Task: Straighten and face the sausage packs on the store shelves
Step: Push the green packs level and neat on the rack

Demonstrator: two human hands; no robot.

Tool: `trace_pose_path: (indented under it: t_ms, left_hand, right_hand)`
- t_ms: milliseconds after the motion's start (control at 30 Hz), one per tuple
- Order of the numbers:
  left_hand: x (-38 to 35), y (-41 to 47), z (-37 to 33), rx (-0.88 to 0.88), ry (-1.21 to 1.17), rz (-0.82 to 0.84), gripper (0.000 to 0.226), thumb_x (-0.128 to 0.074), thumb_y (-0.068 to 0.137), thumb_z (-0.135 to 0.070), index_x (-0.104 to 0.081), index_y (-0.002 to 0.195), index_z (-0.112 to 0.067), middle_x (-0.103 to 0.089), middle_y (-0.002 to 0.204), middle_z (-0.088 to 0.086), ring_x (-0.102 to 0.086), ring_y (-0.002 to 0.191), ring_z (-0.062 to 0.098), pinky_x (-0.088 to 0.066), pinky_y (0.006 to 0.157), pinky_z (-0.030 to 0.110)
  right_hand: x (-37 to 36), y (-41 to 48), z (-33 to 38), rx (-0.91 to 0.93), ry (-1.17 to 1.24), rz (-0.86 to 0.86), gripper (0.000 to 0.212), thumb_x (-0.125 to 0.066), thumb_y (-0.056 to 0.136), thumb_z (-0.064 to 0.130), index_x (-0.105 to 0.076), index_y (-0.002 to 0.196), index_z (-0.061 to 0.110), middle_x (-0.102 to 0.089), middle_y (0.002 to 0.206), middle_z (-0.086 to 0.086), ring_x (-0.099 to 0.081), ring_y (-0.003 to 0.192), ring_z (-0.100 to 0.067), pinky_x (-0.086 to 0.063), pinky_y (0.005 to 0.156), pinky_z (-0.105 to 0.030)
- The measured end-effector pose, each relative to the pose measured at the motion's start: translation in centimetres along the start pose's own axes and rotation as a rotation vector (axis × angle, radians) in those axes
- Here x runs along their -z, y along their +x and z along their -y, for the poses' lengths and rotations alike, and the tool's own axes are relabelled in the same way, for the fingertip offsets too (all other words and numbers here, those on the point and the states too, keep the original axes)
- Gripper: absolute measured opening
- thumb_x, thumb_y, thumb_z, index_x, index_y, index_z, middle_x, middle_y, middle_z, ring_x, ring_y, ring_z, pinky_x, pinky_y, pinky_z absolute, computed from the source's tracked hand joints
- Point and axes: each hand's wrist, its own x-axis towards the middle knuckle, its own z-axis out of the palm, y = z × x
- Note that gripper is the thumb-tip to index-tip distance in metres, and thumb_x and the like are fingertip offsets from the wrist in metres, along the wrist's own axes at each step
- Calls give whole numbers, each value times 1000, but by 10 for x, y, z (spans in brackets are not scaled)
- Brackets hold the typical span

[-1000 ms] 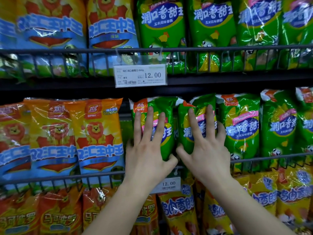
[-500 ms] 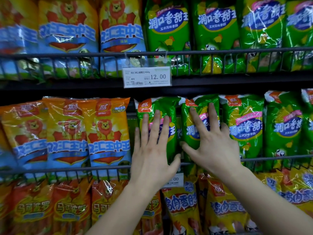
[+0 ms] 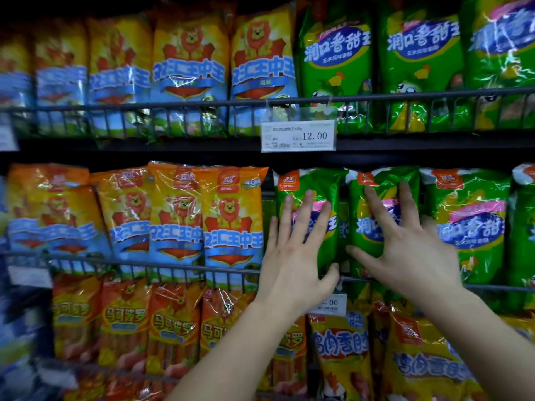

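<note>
Black store shelves (image 3: 173, 146), wire rails (image 3: 179, 105), upright sausage packs (image 3: 231, 224)

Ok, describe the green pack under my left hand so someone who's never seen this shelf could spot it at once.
Find the white 12.00 price tag on the upper rail and drop to the shelf below. There the row turns from orange lion packs to green ones; it is the first green pack, left hand flat on it, right hand on the next pack.
</note>
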Motion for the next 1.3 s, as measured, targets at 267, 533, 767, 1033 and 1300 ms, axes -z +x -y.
trace_pose_path:
  t_ms: [267, 533, 767, 1033, 1300]
  left_hand:
    - [13, -40, 8, 64, 18, -15, 79, -50, 90, -47, -10, 157, -31, 13, 164, -7, 20, 150, 17, -12, 122, 49]
    - [31, -79, 49, 262, 92, -92, 63, -45, 88, -47, -35, 147, -27, -25, 153, 3, -22, 145, 28, -34, 114, 49]
    - [57, -82, 120, 405, 137, -178, 66, -61, 86, -44, -39, 143, -19, -29, 147, 8, -27, 138, 33, -40, 107, 52]
    - [73, -74, 193, 454, -27, -161, 73, -62, 89, -43, -27, 150, -24, -21, 152, 7, -33, 134, 30, -50, 94, 48]
    - [90, -66, 223, 312, -159, -68, 77, -55, 94, -44, -10, 154, -28, -30, 147, 7, -51, 72, 10, -38, 60, 24]
  right_hand:
    - [-14, -16, 3, -18, 86, -164, 88, -63, 79, 60, -27, 154, 30, -18, 161, -11, -24, 138, -45, -50, 82, -61]
    - [-23, -47, 39, 158, 410, -421, 63, -55, 81, 41, -55, 135, 9, -47, 138, -20, -40, 125, -44, -35, 102, -53]
    - [-31, -59, 98, 277, 503, -359, 58, -54, 85, 40, -54, 135, 10, -51, 132, -15, -48, 120, -36, -40, 100, -43]
    - [-44, -38, 181, 124, 555, -237, 69, -67, 86, 37, -35, 147, 28, -39, 143, -10, -47, 124, -30, -57, 75, -39]
    - [-44, -11, 196, -14, 634, -131, 72, -63, 93, 28, -20, 149, 42, -61, 88, 4, -53, 58, -16, -41, 52, -35]
